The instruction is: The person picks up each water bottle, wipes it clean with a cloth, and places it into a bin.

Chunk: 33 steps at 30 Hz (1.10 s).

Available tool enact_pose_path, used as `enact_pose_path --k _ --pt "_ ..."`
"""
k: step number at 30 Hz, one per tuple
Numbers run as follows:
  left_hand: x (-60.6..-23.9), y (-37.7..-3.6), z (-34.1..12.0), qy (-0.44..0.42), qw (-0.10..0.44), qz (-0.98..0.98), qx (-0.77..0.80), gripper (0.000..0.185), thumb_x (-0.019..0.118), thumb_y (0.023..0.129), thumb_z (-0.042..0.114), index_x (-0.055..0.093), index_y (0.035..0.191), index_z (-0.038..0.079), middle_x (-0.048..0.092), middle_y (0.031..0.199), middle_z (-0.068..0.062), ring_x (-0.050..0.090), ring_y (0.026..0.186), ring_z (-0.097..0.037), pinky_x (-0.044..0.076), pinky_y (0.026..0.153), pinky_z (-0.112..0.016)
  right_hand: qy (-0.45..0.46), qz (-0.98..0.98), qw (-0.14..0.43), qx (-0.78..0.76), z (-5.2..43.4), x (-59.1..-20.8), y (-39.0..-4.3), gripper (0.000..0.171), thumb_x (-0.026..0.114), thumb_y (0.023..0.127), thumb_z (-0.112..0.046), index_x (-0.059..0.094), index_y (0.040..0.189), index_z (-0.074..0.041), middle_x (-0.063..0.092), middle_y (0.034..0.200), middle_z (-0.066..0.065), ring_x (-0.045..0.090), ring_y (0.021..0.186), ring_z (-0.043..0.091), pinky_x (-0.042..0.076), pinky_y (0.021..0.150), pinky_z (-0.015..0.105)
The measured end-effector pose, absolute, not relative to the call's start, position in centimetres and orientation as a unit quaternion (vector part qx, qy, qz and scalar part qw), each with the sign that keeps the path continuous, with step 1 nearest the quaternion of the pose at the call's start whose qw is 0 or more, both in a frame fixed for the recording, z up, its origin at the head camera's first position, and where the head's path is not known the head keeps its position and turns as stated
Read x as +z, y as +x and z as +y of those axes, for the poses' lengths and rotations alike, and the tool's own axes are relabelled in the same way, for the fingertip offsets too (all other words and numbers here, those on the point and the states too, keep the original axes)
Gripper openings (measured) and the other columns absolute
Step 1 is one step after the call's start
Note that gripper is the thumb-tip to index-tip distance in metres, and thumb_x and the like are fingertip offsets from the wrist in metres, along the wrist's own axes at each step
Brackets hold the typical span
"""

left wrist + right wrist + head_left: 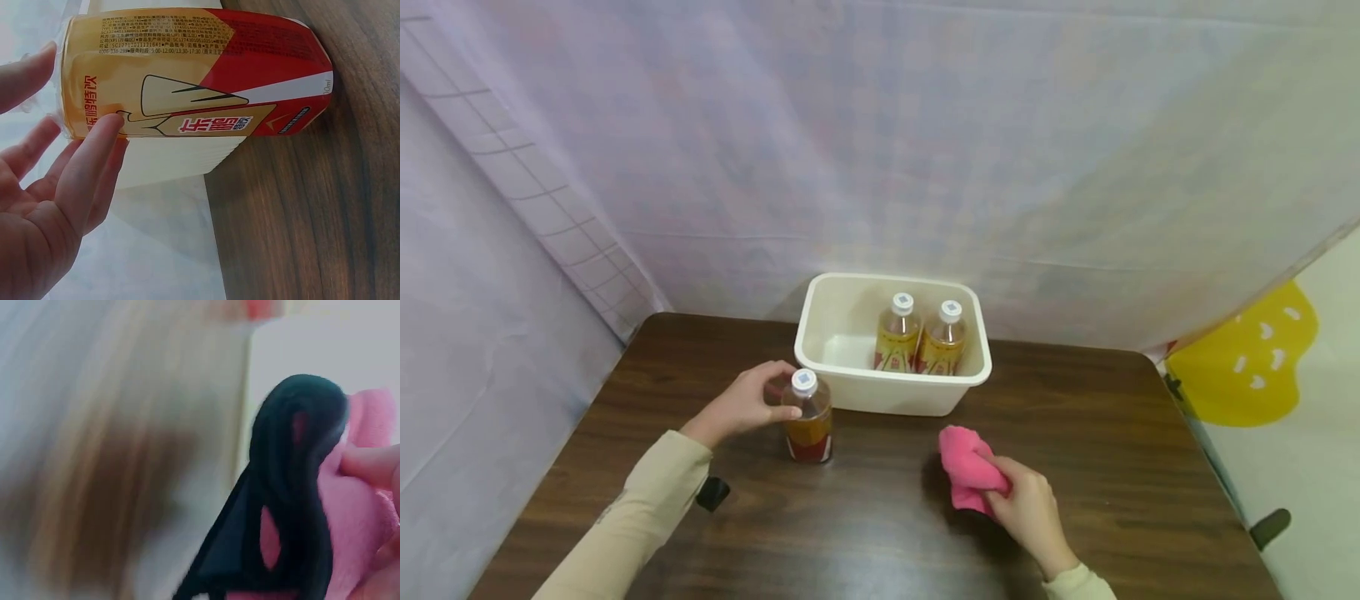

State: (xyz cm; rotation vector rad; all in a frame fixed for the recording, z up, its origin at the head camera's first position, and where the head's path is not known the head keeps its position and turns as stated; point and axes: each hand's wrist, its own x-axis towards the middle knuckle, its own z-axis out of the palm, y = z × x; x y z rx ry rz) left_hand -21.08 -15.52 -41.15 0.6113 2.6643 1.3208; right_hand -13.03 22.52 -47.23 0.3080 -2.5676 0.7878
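Note:
A bottle of amber drink (808, 429) with a white cap and a gold and red label stands upright on the brown table. My left hand (748, 404) holds it near its shoulder, thumb in front and fingers behind. In the left wrist view, the label of this bottle (187, 75) fills much of the picture, with the left hand's fingers (87, 169) at its upper part. My right hand (1028, 506) grips a bunched pink cloth (966, 462) low over the table. In the right wrist view, a dark looped piece (294, 469) overlaps the pink cloth (350, 519).
A cream plastic bin (887, 392) stands at the table's back edge, and two similar bottles (897, 337) are upright in its right half. A small black object (712, 493) shows beside the left sleeve. The table (1097, 450) ends at pale hanging sheets behind.

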Motion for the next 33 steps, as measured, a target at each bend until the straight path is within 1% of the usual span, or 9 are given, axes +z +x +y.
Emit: enact_pose_path --k 3,5,6,10,13,19,22,27,33 --pt "-41.2 -21.2 -15.5 0.201 0.053 0.874 0.439 0.042 0.075 0.072 0.013 0.056 0.108 0.003 0.058 0.108 -0.017 0.062 0.088 -0.032 0.05 0.078 -0.044 0.154 -0.888 0.243 0.359 20.0 -46.4 -13.6 0.035 0.078 0.052 0.007 0.069 0.083 -0.008 0.069 0.077 0.002 0.061 0.068 0.007 0.047 0.061 0.018" --pt "-41.3 -21.2 -15.5 0.201 0.051 0.874 0.438 0.042 0.075 0.072 0.013 0.056 0.107 0.003 0.058 0.108 -0.017 0.063 0.087 -0.032 0.05 0.078 -0.045 0.176 -0.863 0.234 0.411 18.1 -45.3 -13.8 0.036 0.078 0.053 0.009 0.068 0.085 -0.004 0.069 0.078 0.004 0.059 0.07 0.003 0.045 0.064 0.013" --pt "-41.4 -21.2 -15.6 0.202 0.05 0.874 0.438 0.042 0.075 0.071 0.014 0.056 0.107 0.003 0.058 0.107 -0.017 0.063 0.087 -0.032 0.05 0.078 -0.045 0.18 -0.853 0.224 0.435 17.2 -44.6 -13.8 0.036 0.078 0.053 0.01 0.068 0.086 -0.002 0.069 0.078 0.006 0.058 0.07 0.003 0.045 0.065 0.013" --pt "-41.7 -21.2 -15.6 0.206 0.043 0.872 0.442 0.042 0.076 0.071 0.014 0.056 0.106 0.002 0.057 0.104 -0.017 0.063 0.086 -0.034 0.05 0.077 -0.048 0.192 -0.825 0.185 0.499 13.7 -41.8 -13.8 0.032 0.075 0.058 0.012 0.065 0.087 0.003 0.067 0.078 0.011 0.054 0.069 0.002 0.045 0.062 0.016" --pt "-41.8 -21.2 -15.6 0.208 0.042 0.869 0.447 0.042 0.076 0.071 0.013 0.056 0.105 0.001 0.057 0.101 -0.016 0.062 0.086 -0.035 0.049 0.078 -0.049 0.196 -0.817 0.177 0.512 11.7 -41.2 -14.2 0.028 0.074 0.06 0.012 0.064 0.086 0.005 0.066 0.075 0.012 0.052 0.067 0.002 0.046 0.06 0.018" --pt "-41.8 -21.1 -15.6 0.199 0.046 0.868 0.452 0.041 0.075 0.071 0.012 0.056 0.105 0.001 0.056 0.099 -0.015 0.062 0.087 -0.036 0.051 0.076 -0.047 0.179 -0.814 0.181 0.522 9.1 -43.4 -16.1 0.029 0.076 0.062 0.005 0.065 0.089 0.003 0.067 0.079 0.011 0.057 0.069 0.01 0.049 0.062 0.026" --pt "-41.7 -21.1 -15.6 0.197 0.04 0.869 0.452 0.04 0.076 0.071 0.011 0.056 0.105 0.002 0.057 0.098 -0.015 0.062 0.086 -0.034 0.051 0.075 -0.046 0.181 -0.809 0.167 0.534 8.2 -44.0 -16.8 0.031 0.077 0.064 -0.001 0.066 0.093 0.0 0.068 0.085 0.009 0.059 0.073 0.013 0.05 0.067 0.028" --pt "-41.7 -21.2 -15.6 0.203 0.037 0.864 0.459 0.041 0.077 0.07 0.011 0.057 0.104 0.002 0.057 0.096 -0.013 0.062 0.084 -0.032 0.051 0.074 -0.042 0.195 -0.803 0.141 0.546 6.7 -44.1 -17.5 0.034 0.078 0.067 -0.006 0.064 0.098 -0.002 0.067 0.09 0.009 0.061 0.08 0.016 0.05 0.073 0.029" --pt "-41.7 -21.3 -15.7 0.207 0.032 0.861 0.463 0.041 0.077 0.07 0.009 0.058 0.105 0.0 0.057 0.095 -0.012 0.061 0.083 -0.027 0.05 0.075 -0.042 0.21 -0.804 0.136 0.54 5.3 -44.0 -18.3 0.047 0.078 0.067 -0.008 0.058 0.109 -0.002 0.065 0.101 0.011 0.062 0.09 0.02 0.049 0.08 0.034"
